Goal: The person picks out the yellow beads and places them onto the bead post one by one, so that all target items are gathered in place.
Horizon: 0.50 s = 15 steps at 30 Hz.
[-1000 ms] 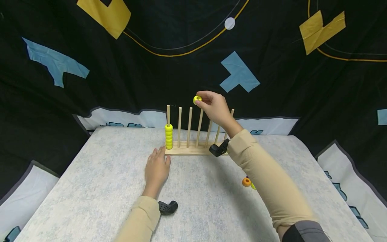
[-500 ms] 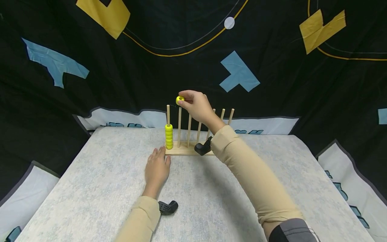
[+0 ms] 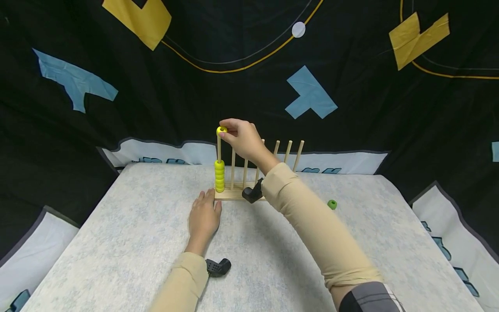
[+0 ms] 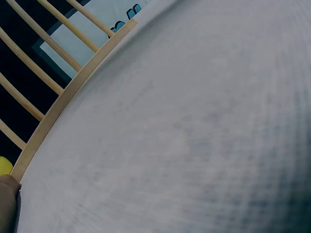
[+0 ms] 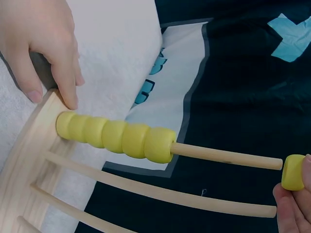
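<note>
My right hand (image 3: 242, 138) pinches a yellow bead (image 5: 293, 173) between thumb and fingers, right at the tip of the leftmost peg (image 5: 226, 156). Lower on that same peg sits a stack of several yellow beads (image 3: 219, 176), resting down on the wooden base (image 3: 230, 195). The other upright pegs of the rack carry no beads where they show; my right hand and forearm cover parts of them. Flat on the table, my left hand (image 3: 204, 216) touches the left end of the base with its fingertips, fingers straight.
A green bead (image 3: 332, 204) lies on the pale table (image 3: 128, 242), right of the rack. A black curtain (image 3: 241, 95) with blue and yellow patches hangs behind the table. Black wrist cameras (image 3: 218, 268) stick out from both sleeves.
My right hand has carried the yellow bead leftward along the peg tops to the leftmost peg. A green bead has come into sight behind the right arm. My left hand stays put.
</note>
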Each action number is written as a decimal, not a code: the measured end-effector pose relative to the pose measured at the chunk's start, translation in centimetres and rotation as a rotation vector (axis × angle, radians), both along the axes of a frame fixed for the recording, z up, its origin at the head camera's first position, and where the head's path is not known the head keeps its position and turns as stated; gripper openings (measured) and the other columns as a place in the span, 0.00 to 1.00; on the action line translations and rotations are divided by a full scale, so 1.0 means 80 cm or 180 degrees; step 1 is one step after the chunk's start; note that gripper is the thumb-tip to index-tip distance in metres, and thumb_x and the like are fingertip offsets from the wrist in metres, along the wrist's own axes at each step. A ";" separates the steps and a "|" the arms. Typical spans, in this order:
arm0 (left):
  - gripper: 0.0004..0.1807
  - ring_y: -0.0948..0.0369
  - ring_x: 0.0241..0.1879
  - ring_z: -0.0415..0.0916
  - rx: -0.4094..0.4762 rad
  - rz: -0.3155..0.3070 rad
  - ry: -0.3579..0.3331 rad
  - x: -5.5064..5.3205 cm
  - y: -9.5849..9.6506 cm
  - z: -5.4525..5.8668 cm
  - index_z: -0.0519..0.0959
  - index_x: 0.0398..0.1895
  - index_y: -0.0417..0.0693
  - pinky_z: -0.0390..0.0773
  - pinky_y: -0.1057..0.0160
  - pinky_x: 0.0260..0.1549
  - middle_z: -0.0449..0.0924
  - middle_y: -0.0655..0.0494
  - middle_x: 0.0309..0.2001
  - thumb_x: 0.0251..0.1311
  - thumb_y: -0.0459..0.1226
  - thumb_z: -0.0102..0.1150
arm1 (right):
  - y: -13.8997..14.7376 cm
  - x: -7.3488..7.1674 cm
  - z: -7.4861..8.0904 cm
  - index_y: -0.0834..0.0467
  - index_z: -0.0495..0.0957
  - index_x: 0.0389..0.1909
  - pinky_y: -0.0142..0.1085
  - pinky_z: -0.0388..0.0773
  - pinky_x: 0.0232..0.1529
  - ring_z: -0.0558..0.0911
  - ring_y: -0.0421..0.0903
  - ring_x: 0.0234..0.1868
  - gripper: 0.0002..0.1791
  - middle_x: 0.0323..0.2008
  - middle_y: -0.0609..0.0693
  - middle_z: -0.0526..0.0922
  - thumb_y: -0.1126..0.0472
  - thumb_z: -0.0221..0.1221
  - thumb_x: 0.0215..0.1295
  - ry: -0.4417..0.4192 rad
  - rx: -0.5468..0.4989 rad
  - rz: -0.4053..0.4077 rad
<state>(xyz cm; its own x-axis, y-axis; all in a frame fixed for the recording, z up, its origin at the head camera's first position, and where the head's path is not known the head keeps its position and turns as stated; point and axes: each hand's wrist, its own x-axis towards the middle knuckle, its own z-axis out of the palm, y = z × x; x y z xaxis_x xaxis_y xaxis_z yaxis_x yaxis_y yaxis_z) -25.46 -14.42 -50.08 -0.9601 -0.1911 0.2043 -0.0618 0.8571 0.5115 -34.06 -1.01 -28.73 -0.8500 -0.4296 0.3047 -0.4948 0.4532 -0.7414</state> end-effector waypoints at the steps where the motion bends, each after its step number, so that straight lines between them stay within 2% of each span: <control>1: 0.30 0.45 0.76 0.56 -0.0004 -0.0001 0.0004 0.000 0.000 0.000 0.63 0.73 0.41 0.54 0.48 0.77 0.65 0.45 0.73 0.74 0.46 0.49 | -0.001 0.000 -0.001 0.58 0.76 0.63 0.29 0.80 0.57 0.83 0.42 0.55 0.22 0.59 0.50 0.82 0.59 0.61 0.70 -0.0002 0.0006 0.0005; 9: 0.30 0.45 0.75 0.57 -0.0038 0.0011 0.0010 -0.001 0.001 0.001 0.63 0.73 0.41 0.54 0.47 0.76 0.66 0.45 0.73 0.74 0.46 0.49 | -0.006 0.001 -0.004 0.60 0.75 0.63 0.31 0.81 0.57 0.83 0.44 0.54 0.22 0.57 0.52 0.83 0.59 0.60 0.70 0.0060 0.0040 0.0091; 15: 0.30 0.45 0.75 0.57 -0.0031 0.0010 0.0023 -0.001 0.001 0.001 0.64 0.73 0.41 0.54 0.48 0.77 0.66 0.45 0.72 0.74 0.46 0.49 | -0.007 0.000 -0.005 0.59 0.75 0.63 0.32 0.81 0.58 0.82 0.44 0.57 0.22 0.59 0.52 0.82 0.59 0.59 0.70 0.0003 0.0134 0.0065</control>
<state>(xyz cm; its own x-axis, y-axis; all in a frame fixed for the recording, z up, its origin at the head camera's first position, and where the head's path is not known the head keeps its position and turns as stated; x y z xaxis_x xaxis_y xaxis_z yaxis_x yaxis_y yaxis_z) -25.50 -14.36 -50.00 -0.9579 -0.1921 0.2132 -0.0608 0.8619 0.5035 -34.05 -1.56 -29.13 -0.8406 -0.4595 0.2867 -0.5050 0.4739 -0.7214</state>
